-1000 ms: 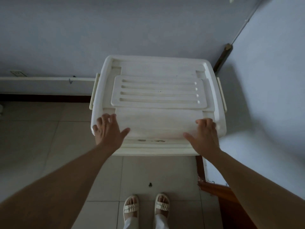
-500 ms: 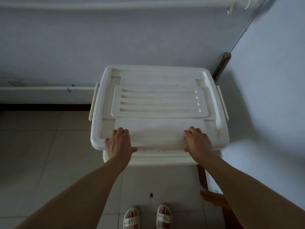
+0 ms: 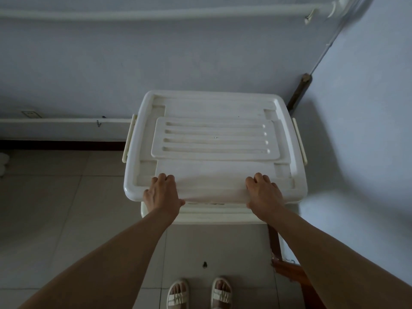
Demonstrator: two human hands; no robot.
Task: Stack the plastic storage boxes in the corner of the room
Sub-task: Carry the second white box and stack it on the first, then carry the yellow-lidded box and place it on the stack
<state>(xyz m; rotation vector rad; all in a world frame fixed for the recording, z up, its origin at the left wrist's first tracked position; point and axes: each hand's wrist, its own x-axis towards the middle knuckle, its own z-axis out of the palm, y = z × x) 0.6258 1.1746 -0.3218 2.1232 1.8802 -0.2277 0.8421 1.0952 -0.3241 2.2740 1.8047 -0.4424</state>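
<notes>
Head view: left hand (image 3: 161,192) and right hand (image 3: 264,194) rest flat-fingered at 6 o'clock on white ribbed plastic storage-box lid (image 3: 215,139), stacked atop second white box (image 3: 220,214).

Smooth, slightly glossy white plastic box lid (image 3: 214,139); matt tiled floor (image 3: 55,208).

The room is dim. Two pale blue walls (image 3: 178,59) meet in a corner on the far right. A white pipe (image 3: 156,13) runs along the far wall, up high. A white ledge (image 3: 55,124) runs low on the left. The floor (image 3: 49,208) has pale tiles. A brown wood strip (image 3: 299,90) stands in the corner.
</notes>
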